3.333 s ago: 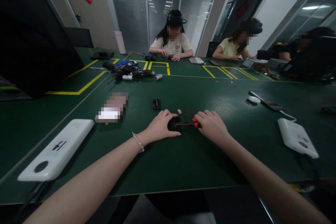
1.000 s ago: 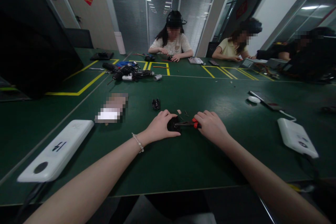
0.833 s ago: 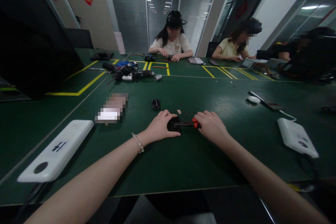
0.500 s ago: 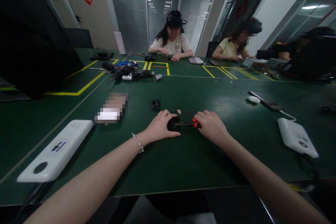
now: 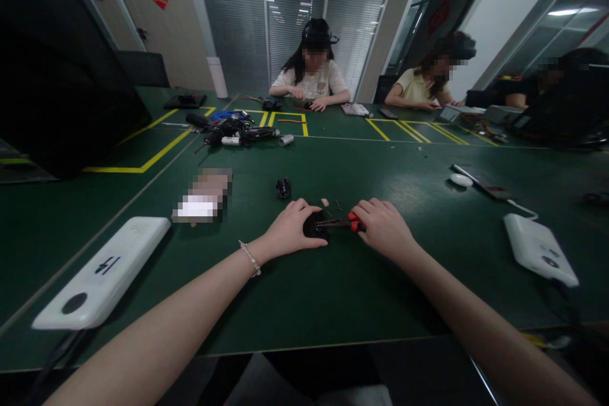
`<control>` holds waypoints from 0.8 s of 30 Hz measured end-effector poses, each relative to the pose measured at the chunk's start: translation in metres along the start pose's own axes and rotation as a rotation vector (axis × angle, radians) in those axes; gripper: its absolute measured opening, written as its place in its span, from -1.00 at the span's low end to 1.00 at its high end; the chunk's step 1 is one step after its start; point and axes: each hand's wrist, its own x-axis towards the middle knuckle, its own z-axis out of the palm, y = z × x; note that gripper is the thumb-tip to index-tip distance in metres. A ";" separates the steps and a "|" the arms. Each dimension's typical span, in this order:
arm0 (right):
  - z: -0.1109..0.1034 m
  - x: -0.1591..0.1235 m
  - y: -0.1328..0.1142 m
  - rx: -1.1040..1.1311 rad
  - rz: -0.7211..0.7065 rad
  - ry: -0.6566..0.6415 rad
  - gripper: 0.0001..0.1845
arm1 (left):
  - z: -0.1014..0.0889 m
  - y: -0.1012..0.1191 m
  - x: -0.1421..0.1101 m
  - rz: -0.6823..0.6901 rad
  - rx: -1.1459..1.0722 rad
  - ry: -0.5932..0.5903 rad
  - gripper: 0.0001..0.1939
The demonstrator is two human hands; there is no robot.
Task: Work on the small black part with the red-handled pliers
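Note:
My left hand (image 5: pixel 291 228) holds a small dark part (image 5: pixel 311 226) against the green table, thumb and fingers curved round its sides. The part's exact kind is too dark to make out. Red-handled pliers (image 5: pixel 339 223) with long narrow jaws are gripped in my right hand (image 5: pixel 384 225). Their jaw tips reach onto the dark part, pointing left. Just beyond them lie a small pale scrap (image 5: pixel 325 202) and a few thin metal bits (image 5: pixel 338 205). Behind my left hand sits a black lump-shaped part (image 5: pixel 283 188).
A white power bank (image 5: pixel 107 273) lies on the left, beside a blurred-out phone-shaped object (image 5: pixel 204 195). Another white device (image 5: pixel 540 248) with a cable is at right. Farther back are a pile of black tools (image 5: pixel 228 130) and several people seated at the table (image 5: pixel 404 292).
Both hands stay in nearly the same place. The plier handles look slightly shifted in my right hand; the dark part remains held in my left.

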 end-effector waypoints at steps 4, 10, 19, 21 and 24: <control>0.001 0.000 0.001 0.011 0.006 -0.009 -0.71 | 0.000 -0.001 0.000 0.009 0.003 -0.002 -0.34; 0.000 0.000 0.000 -0.008 0.015 -0.022 -0.71 | -0.001 0.000 0.000 0.010 -0.004 0.001 -0.34; 0.000 0.000 -0.001 -0.031 0.010 -0.021 -0.73 | 0.000 -0.001 0.000 0.019 0.006 0.003 -0.34; -0.001 0.000 -0.001 -0.042 0.005 -0.011 -0.75 | 0.001 -0.002 0.000 0.026 0.010 0.005 -0.34; -0.003 0.000 -0.001 -0.058 -0.006 0.001 -0.76 | 0.001 -0.002 0.001 0.027 0.013 0.007 -0.34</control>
